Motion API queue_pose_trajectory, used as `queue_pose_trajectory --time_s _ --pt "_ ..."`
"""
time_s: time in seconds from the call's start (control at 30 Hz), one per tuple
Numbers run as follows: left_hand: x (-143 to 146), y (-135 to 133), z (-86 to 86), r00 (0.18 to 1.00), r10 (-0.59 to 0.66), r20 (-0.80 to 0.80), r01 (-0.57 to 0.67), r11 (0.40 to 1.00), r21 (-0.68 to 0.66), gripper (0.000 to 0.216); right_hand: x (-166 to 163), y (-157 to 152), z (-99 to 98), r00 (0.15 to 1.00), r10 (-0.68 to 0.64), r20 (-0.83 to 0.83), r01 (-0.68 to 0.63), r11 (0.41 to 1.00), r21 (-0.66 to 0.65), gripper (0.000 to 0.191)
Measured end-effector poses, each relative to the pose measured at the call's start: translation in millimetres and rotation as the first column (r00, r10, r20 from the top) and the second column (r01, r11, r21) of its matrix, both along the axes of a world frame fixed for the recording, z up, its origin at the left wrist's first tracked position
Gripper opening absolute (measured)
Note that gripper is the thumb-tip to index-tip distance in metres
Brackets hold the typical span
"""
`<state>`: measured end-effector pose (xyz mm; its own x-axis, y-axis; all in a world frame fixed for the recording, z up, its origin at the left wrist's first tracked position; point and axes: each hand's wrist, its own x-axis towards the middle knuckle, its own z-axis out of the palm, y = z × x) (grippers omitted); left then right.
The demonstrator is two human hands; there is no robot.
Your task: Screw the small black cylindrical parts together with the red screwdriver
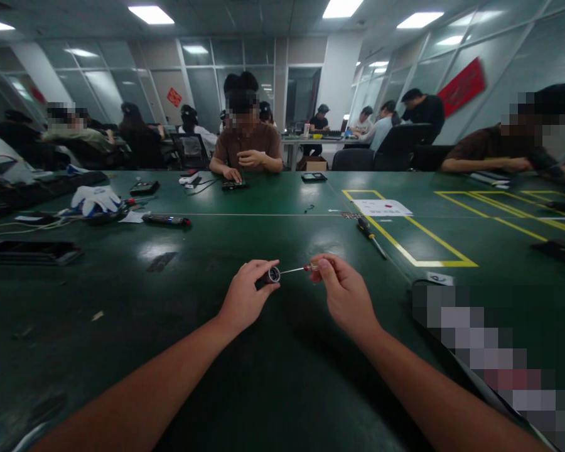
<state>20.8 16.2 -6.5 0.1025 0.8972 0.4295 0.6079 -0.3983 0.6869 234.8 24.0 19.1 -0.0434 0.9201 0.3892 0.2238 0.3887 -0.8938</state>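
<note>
Above the near part of the green table, my left hand [245,290] is closed round a small dark cylinder [274,275] with a pale ring at its open end, which faces right. Most of its body is hidden by my fingers. My right hand [346,287] pinches a screwdriver by its clear and red handle [312,267]. The thin metal shaft [292,270] points left, and its tip reaches the rim of the cylinder's open end. Whether the tip is inside or just in front of it, I cannot tell.
A yellow-and-black screwdriver [371,237] lies beyond my right hand, beside yellow tape [433,242] and a white sheet [381,208]. To the left are a dark pen-shaped tool [166,220], white gloves [95,201] and a black device [31,252]. A person [247,138] works across the green table [263,376].
</note>
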Motion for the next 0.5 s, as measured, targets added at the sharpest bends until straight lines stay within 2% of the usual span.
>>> queue_pose_trajectory --time_s 0.2,0.37,0.5 --pt "0.2 -0.2 0.2 1.000 -0.006 -0.013 0.006 1.000 0.006 0.050 -1.8 -0.7 1.2 1.000 0.006 -0.002 -0.006 1.000 -0.026 0.029" --pt "-1.1 1.8 -2.3 1.000 -0.012 -0.027 0.012 1.000 0.010 0.049 -2.2 -3.4 2.0 0.990 0.109 -0.090 -0.115 0.992 -0.055 0.024" --pt "-1.0 1.3 -2.3 0.998 -0.023 -0.053 0.022 1.000 -0.021 0.048 -3.1 -7.2 2.3 0.994 0.103 -0.032 -0.105 0.993 -0.049 0.037"
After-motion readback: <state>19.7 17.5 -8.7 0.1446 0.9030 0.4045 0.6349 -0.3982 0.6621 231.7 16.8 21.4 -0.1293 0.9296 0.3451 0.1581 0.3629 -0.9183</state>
